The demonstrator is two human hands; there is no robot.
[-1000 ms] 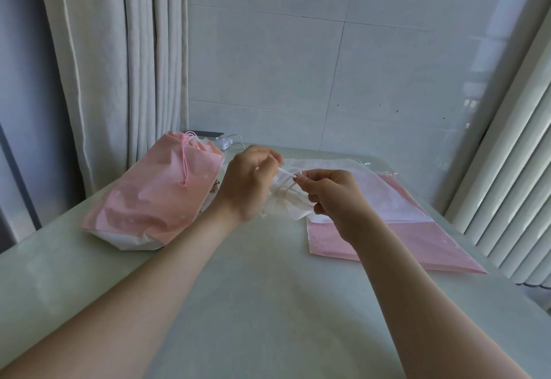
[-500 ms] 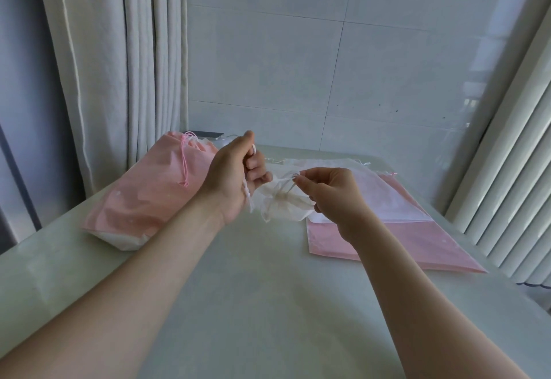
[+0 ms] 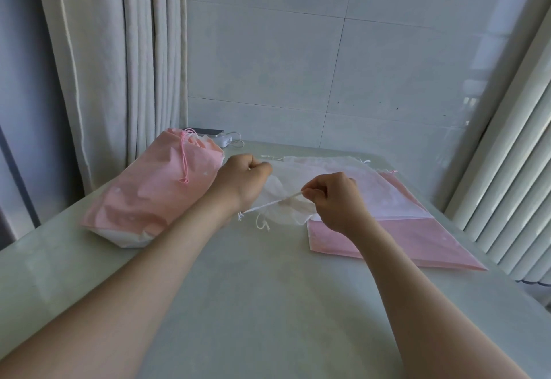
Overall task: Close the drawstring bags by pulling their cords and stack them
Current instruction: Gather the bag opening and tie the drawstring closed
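Note:
A small white drawstring bag point(image 3: 283, 199) is bunched between my hands above the table. My left hand point(image 3: 241, 179) grips the bag's gathered fabric at its far left side. My right hand point(image 3: 334, 196) pinches the white cord point(image 3: 268, 204), which runs taut leftwards and ends in loose knotted tails near my left wrist. A closed, stuffed pink bag point(image 3: 149, 196) with a pink cord lies at the left. At the right, a flat white bag point(image 3: 372, 188) lies on a flat pink bag point(image 3: 402, 244).
The pale table point(image 3: 253, 304) meets a tiled wall. A curtain point(image 3: 119, 65) hangs at the left, vertical blinds point(image 3: 512, 170) at the right. A phone and a white charger point(image 3: 222, 139) with cable lie behind the stuffed pink bag.
My left hand has dropped and turned to clasp the bag's fabric. My right hand has drawn the cord out to the right, and the bag mouth is more gathered.

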